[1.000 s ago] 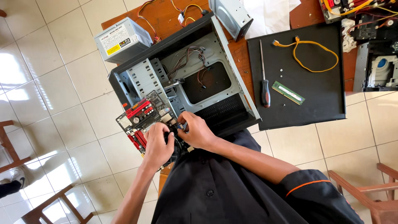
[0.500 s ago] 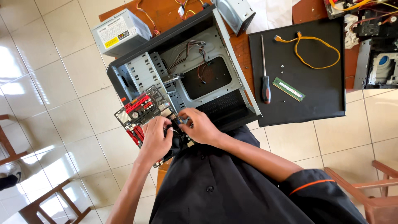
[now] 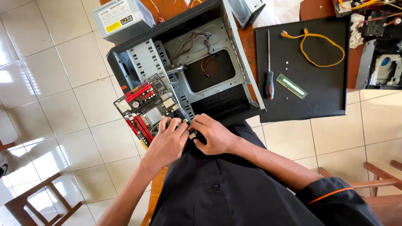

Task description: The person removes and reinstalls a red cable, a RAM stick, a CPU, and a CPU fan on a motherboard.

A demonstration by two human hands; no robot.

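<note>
**Motherboard held at the edge of the open computer case**

A motherboard (image 3: 146, 113) with red slots is held just outside the open computer case (image 3: 188, 67), tilted against its front edge over the tiled floor. The left hand (image 3: 167, 142) is laid on the board's near edge, fingers pressed together and curled onto it. The right hand (image 3: 211, 134) is closed on the same edge, a small part pinched between thumb and fingers. On the counter, a black side panel (image 3: 326, 96) carries a screwdriver (image 3: 269, 79), a memory stick (image 3: 292, 86) and a yellow cable (image 3: 322, 46). A grey power supply (image 3: 123, 16) lies behind the case.
</note>
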